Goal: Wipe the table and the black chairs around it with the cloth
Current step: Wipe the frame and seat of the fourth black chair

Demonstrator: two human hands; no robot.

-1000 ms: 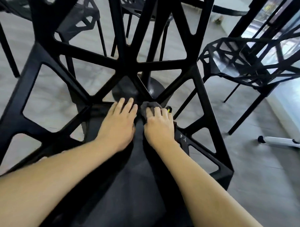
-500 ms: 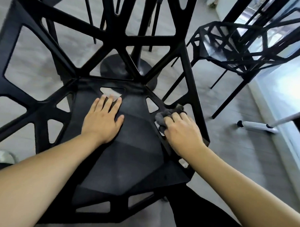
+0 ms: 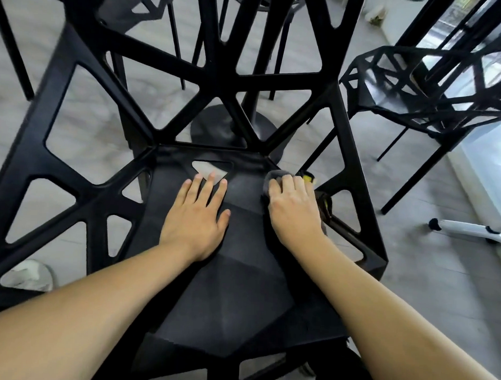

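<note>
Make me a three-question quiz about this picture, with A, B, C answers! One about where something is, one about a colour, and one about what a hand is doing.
1. Where is the cloth?
A. On the floor
B. Under the right hand on the chair seat
C. Hanging on the second chair

2. What colour is the chair being wiped?
A. Black
B. White
C. Red

3. What is the left hand doing?
A. Gripping a chair leg
B. Holding a bottle
C. Resting flat on the seat, fingers straight

Answers:
1. B, since the grey cloth pokes out past the right hand's fingertips at the seat's back right part.
2. A, since the seat and the open-frame back are all black.
3. C, since the palm lies down on the seat and holds nothing.
</note>
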